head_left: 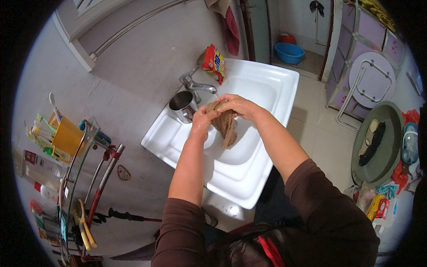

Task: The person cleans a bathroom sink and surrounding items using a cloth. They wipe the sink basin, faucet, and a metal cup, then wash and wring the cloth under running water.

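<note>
A wet-looking brown cloth (226,127) hangs bunched between my two hands over the basin of a white sink (271,73). My left hand (203,119) pinches its upper left part. My right hand (240,106) grips the top from the other side, its fingers closed on the fabric. Just above my hands the chrome faucet (198,85) points its spout toward the cloth, and a thin stream seems to fall from it. A steel cup (183,107) stands on the sink's ledge, left of my left hand. The cloth's lower end dangles free.
A red and yellow packet (214,63) leans at the sink's back corner. On the left wall, a glass shelf holds a yellow cup (66,135) of toothbrushes; hairbrushes (82,222) hang below. At right are a folded stool (371,80) and a large green basin (387,153). A blue basin (289,53) lies beyond the doorway.
</note>
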A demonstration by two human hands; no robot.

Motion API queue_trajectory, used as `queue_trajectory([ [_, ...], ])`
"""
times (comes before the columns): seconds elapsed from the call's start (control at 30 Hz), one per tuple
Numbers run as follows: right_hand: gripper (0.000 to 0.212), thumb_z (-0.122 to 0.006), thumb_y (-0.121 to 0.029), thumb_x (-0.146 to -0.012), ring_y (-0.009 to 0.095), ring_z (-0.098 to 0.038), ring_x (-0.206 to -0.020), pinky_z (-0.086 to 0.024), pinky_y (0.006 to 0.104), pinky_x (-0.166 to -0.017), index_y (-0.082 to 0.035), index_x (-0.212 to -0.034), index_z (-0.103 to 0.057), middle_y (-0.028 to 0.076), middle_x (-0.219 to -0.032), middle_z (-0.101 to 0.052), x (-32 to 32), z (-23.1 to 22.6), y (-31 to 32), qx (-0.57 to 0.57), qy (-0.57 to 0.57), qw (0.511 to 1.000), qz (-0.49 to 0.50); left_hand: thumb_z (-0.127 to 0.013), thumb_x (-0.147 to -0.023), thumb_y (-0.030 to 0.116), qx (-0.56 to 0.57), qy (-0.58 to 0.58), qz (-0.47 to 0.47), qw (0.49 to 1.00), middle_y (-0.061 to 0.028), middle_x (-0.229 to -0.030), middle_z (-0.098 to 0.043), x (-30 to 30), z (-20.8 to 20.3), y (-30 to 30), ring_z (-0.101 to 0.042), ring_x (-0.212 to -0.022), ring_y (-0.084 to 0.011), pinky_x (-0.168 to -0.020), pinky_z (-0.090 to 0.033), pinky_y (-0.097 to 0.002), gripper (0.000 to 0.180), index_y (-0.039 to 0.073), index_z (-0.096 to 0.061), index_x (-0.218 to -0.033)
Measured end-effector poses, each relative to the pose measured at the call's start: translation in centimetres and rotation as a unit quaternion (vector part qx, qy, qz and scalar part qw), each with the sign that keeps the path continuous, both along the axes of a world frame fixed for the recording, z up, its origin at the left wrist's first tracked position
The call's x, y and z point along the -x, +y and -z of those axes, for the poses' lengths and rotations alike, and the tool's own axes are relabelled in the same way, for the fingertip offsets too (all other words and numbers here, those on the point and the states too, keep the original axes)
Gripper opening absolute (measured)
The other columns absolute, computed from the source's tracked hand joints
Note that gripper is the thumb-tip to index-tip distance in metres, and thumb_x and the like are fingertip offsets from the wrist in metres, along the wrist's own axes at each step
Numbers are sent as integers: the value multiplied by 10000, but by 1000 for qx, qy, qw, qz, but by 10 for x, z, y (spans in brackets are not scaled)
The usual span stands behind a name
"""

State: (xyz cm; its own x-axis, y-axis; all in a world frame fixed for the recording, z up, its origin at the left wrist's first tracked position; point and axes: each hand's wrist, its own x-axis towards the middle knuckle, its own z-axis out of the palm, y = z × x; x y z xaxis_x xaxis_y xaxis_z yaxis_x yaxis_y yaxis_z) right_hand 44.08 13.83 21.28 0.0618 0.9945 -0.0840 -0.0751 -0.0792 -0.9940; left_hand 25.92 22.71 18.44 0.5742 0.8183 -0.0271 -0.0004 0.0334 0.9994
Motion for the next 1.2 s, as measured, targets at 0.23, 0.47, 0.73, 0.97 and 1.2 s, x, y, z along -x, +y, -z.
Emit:
queue_trajectory([
  [0.23,376,-771,-205,-868,111,-592,-895,-474,289,-817,-112,-1221,-682,-1,-1008,-684,-24,2,8,23,-108,994,-18,-659,-888,27,23,-171,-64,983,3,-1056,-644,4,-12,-3,-612,-888,-142,-778,-488,-308,268,93,-606,-1141],
  [0.47,200,-749,-159,-952,140,-679,-956,-548,310,-880,-92,-1119,-663,29,-1027,-717,-26,-1,9,-150,191,967,80,-560,-1023,200,49,-152,-41,986,-60,-1222,-701,5,-5,6,-669,-1158,-221,-982,-534,-375,289,96,-623,-1284],
  [0.73,197,-737,-204,-1001,167,-690,-906,-570,334,-866,-44,-1086,-661,61,-1014,-711,-21,-3,11,-178,258,933,177,-547,-1077,360,167,-118,-13,979,-75,-1371,-653,5,-18,-3,-659,-1201,-272,-954,-562,-484,424,111,-587,-1418],
  [0.97,220,-767,-240,-976,167,-679,-868,-558,331,-800,-45,-1029,-682,68,-976,-713,-15,-3,10,-172,257,937,164,-593,-1072,433,64,-70,33,995,-59,-1292,-682,3,-18,-7,-689,-1093,-224,-865,-580,-463,469,158,-581,-1452],
  [1.2,204,-787,-215,-941,170,-678,-833,-556,338,-768,-38,-993,-700,64,-926,-706,-12,3,16,-143,202,956,155,-516,-1093,542,172,-33,74,982,-122,-1387,-645,0,-12,-6,-674,-1204,-307,-978,-559,-531,573,87,-562,-1438],
])
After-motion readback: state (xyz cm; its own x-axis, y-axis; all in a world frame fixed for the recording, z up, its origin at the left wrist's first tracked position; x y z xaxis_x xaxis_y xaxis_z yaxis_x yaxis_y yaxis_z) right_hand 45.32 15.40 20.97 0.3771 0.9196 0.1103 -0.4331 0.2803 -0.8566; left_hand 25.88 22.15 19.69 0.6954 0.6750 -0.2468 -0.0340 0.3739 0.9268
